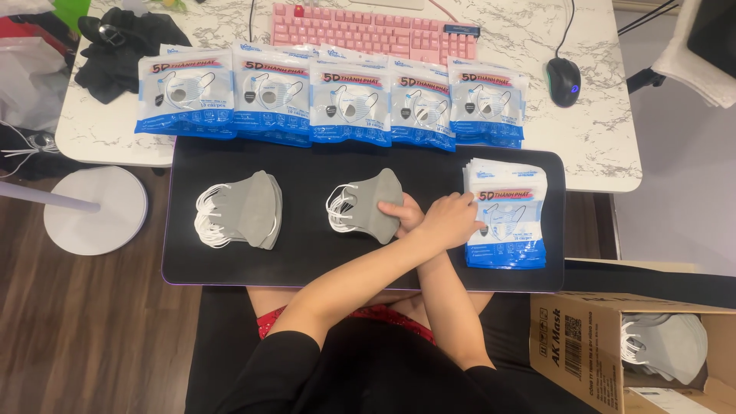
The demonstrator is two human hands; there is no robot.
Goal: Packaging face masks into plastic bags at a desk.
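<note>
Home desk: keyboard, mouse
</note>
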